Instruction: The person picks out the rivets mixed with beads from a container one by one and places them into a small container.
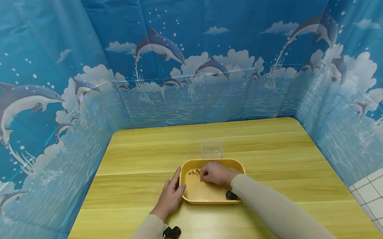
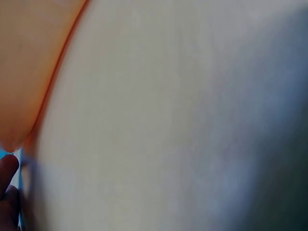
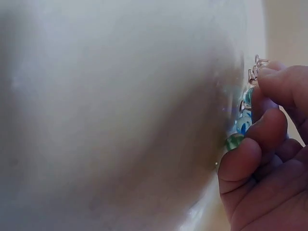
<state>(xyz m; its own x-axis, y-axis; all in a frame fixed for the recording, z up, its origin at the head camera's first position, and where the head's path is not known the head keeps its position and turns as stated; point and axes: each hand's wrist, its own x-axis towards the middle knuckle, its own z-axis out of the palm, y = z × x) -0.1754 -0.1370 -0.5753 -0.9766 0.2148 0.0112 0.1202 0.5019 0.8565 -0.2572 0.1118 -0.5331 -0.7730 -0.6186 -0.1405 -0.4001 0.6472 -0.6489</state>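
A yellow tray (image 1: pixel 206 202) lies on the table. My left hand (image 1: pixel 170 199) rests against its left side, fingers straight along the outer wall and thumb at the rim. Inside the tray, my right hand (image 1: pixel 216 173) reaches down with curled fingers to a small cluster of gold-coloured metal pieces (image 1: pixel 192 173). In the right wrist view, small pieces like thumbtacks (image 3: pixel 254 72) show right at the fingertips, with glass marbles (image 3: pixel 243 122) in blue and green beyond the fingers. I cannot tell whether the fingertips pinch a piece.
A clear plastic box (image 1: pixel 212 149) stands just behind the tray. The wooden table (image 1: pixel 131 156) reaches back to a blue dolphin-print curtain (image 1: pixel 190 97), which surrounds it on three sides. Black wrist cameras show on both sleeves.
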